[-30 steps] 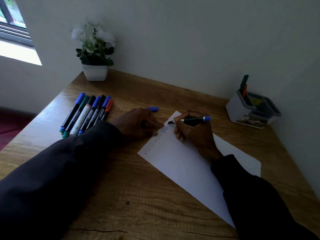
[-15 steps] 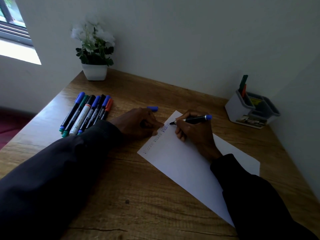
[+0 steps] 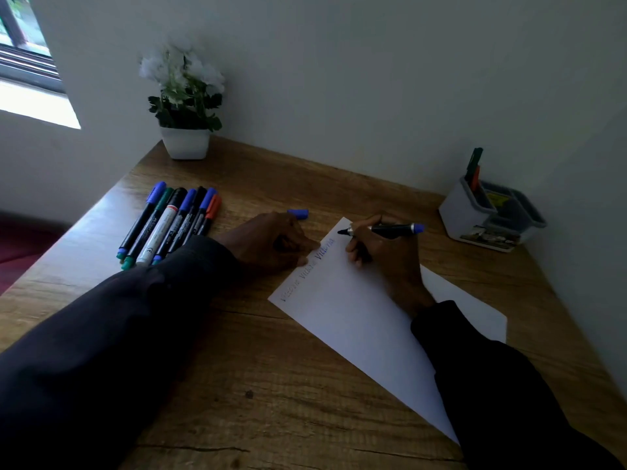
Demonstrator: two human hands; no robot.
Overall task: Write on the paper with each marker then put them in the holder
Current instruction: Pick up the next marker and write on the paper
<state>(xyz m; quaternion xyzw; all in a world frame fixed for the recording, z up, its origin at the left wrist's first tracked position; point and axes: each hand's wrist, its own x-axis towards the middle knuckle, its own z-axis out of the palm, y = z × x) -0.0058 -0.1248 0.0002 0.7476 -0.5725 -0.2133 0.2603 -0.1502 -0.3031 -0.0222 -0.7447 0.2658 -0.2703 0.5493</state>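
A white sheet of paper [image 3: 356,320] lies at an angle on the wooden desk, with three words written along its upper left edge. My right hand [image 3: 383,262] grips an uncapped blue marker [image 3: 386,229], its tip at the sheet's far corner, just past the last word. My left hand [image 3: 271,240] rests on the desk with its fingertips on the paper's left edge. The marker's blue cap [image 3: 298,213] lies on the desk just behind my left hand. Several capped markers [image 3: 169,225] lie side by side at the left. The grey holder [image 3: 488,218] at the far right holds two markers.
A white pot with a flowering plant [image 3: 185,106] stands in the desk's far left corner. Walls close in behind the desk and along its right side. A window is at the upper left.
My right hand has carried the marker tip a little farther along the paper's edge, and the third word has grown longer. My left hand has stayed in place.
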